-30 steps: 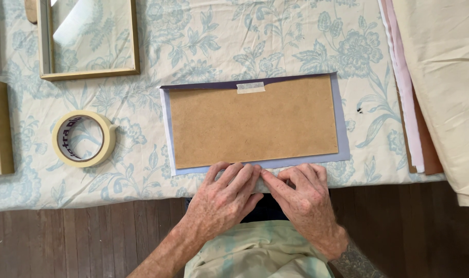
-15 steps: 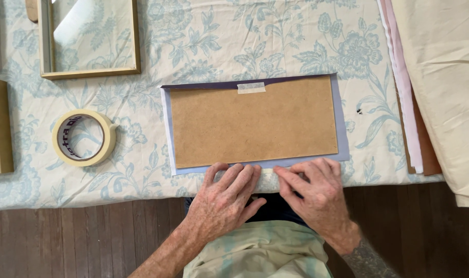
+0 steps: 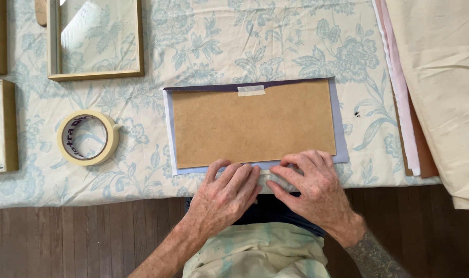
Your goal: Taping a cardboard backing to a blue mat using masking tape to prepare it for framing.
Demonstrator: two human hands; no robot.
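Both hands (image 3: 229, 193) (image 3: 311, 185) flat on brown board's (image 3: 252, 123) near edge — w/ tape roll (image 3: 87, 137) left.

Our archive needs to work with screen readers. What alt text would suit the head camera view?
Two bare hands, left hand and right hand, press along the near edge of a brown backing board lying on pale lilac paper on a floral tablecloth. A roll of masking tape and a wooden frame lie to the left.
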